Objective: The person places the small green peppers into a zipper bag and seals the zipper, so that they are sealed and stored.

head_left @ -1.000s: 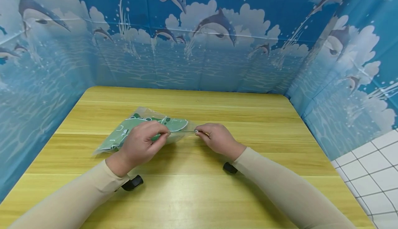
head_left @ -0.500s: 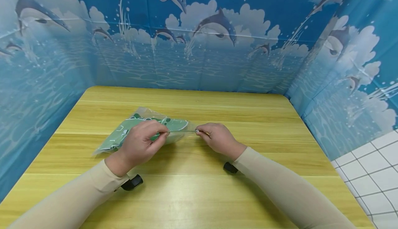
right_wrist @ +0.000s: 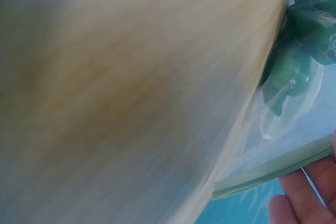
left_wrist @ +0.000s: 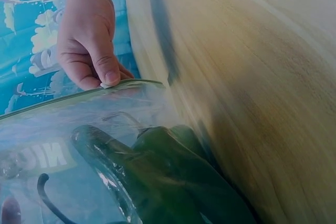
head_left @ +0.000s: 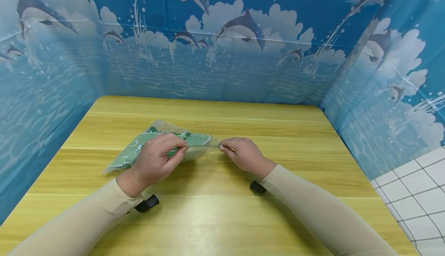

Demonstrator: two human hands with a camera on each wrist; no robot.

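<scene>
A clear zip bag (head_left: 130, 151) with a green and white print lies tilted on the table, its opening edge raised toward me. My left hand (head_left: 154, 159) pinches the green zip strip (head_left: 204, 146) near its middle. At the strip's right end, my right hand (head_left: 245, 155) pinches a small white slider (left_wrist: 109, 85) between thumb and fingers. Shiny green pepper-like shapes (left_wrist: 157, 171) show inside the bag in the left wrist view. Fingers of the left hand (right_wrist: 304, 195) appear behind the strip in the right wrist view.
The wooden table (head_left: 222, 217) extends around the bag. A dolphin-print curtain (head_left: 222, 66) closes off the back and both sides. Black wrist cameras hang below the left sleeve (head_left: 87, 217) and the right sleeve (head_left: 313, 202). White tiles (head_left: 424, 186) show at the right.
My left hand has shifted very slightly left along the strip. The right hand and the bag stay nearly in place.
</scene>
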